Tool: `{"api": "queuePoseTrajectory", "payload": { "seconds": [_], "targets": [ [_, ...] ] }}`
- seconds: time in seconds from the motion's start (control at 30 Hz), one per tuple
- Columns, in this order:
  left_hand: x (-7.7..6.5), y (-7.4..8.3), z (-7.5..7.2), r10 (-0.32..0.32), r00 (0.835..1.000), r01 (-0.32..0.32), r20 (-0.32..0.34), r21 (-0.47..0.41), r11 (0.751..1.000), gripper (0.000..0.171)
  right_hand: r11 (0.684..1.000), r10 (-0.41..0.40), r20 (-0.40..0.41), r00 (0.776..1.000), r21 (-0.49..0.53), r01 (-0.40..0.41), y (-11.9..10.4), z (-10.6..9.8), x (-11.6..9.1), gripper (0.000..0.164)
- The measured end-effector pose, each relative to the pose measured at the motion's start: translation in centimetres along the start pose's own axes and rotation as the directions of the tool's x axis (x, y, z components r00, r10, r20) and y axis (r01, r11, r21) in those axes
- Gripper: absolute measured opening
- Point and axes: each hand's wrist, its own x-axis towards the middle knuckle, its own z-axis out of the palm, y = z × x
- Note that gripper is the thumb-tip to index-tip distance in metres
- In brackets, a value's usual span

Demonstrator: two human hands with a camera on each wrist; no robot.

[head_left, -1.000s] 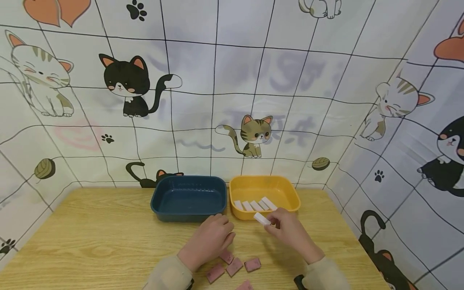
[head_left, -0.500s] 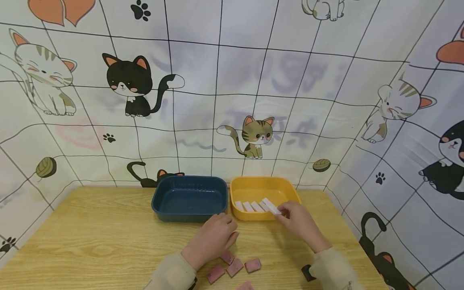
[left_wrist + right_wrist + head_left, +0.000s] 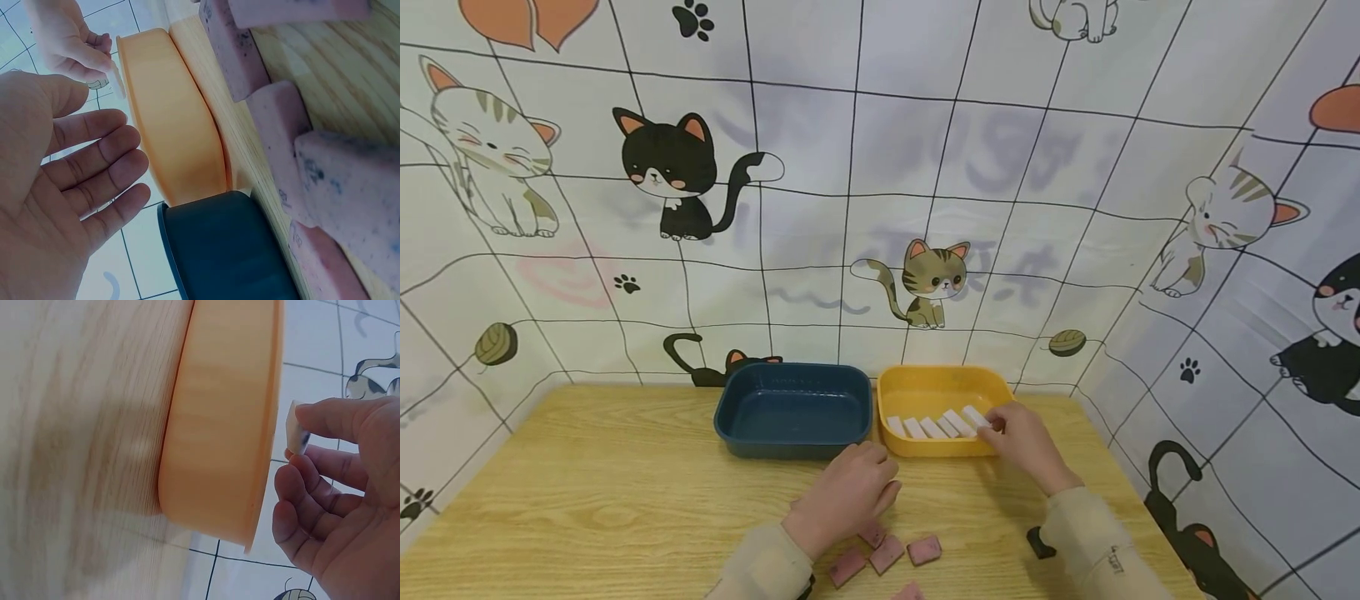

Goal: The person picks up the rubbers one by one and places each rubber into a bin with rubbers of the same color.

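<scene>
My right hand (image 3: 1028, 440) pinches a white rectangular block (image 3: 976, 417) between thumb and fingertips at the yellow bin's front right. In the right wrist view the block (image 3: 296, 428) stands beyond the rim, with a dark mark on one side. Several white blocks (image 3: 932, 428) lean in a row inside the yellow bin (image 3: 925, 447). My left hand (image 3: 848, 493) hovers over the table with nothing in it; the left wrist view shows its fingers (image 3: 103, 156) loosely bent. Below it lie pink speckled blocks (image 3: 924, 549), some partly hidden by the hand.
A dark blue bin (image 3: 790, 452) stands left of the yellow one, near the back wall. The wooden table (image 3: 625, 483) spreads in front. A cat-print cloth (image 3: 805, 233) lines the back and sides. A small black piece (image 3: 1041, 543) shows beside the right sleeve.
My right hand has moved right and slightly back, bringing the white block from before the yellow bin's front rim to the right end of the row. The left hand has barely moved.
</scene>
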Motion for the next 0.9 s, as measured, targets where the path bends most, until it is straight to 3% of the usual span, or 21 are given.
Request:
{"api": "queuePoseTrajectory", "payload": {
  "seconds": [0.37, 0.67, 0.9],
  "targets": [
    [-0.1, -0.1, 0.4, 0.013, 1.000, -0.013, -0.008, 0.030, 0.999, 0.020, 0.994, 0.043, 0.090, 0.995, -0.101, -0.034, 0.7, 0.3, 2.3, 0.012],
    [-0.1, -0.1, 0.8, 0.022, 1.000, -0.022, -0.002, 0.032, 0.999, 0.019, 0.983, 0.069, 0.137, 0.988, -0.180, -0.043, 1.0, 1.3, 3.6, 0.037],
    [-0.2, 0.1, 0.8, 0.024, 1.000, -0.024, 0.006, 0.039, 0.999, 0.019, 0.967, 0.094, 0.183, 0.979, -0.252, -0.046, 0.9, 1.6, 4.2, 0.035]
  ]
}}
